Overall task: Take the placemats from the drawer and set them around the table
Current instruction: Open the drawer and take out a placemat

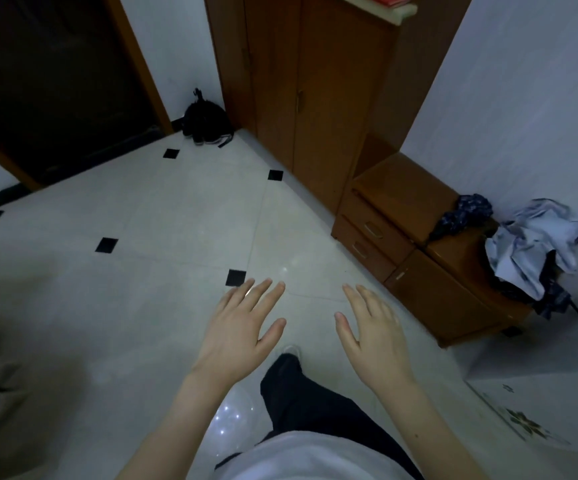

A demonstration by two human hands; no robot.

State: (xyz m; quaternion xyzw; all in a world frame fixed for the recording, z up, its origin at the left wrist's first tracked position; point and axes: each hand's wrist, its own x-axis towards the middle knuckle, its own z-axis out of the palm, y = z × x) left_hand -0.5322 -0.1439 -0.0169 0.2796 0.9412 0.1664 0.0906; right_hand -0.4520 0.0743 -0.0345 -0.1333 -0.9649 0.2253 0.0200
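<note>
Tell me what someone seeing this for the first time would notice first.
Two bare hands, the left hand and the right hand, stretch out open over the pale tiled floor and hold nothing. To the right stands a low wooden drawer cabinet, both drawers closed, with crumpled clothes heaped on the low unit beside it. A tall wooden wardrobe rises behind, a black bag in the corner.

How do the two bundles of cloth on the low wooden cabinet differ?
The dark blue patterned cloth is small and compact; the pale grey cloth is much larger and spread out. The dark one lies wholly on the low cabinet top; the pale one hangs over its right end. Both are crumpled, not folded.
</note>
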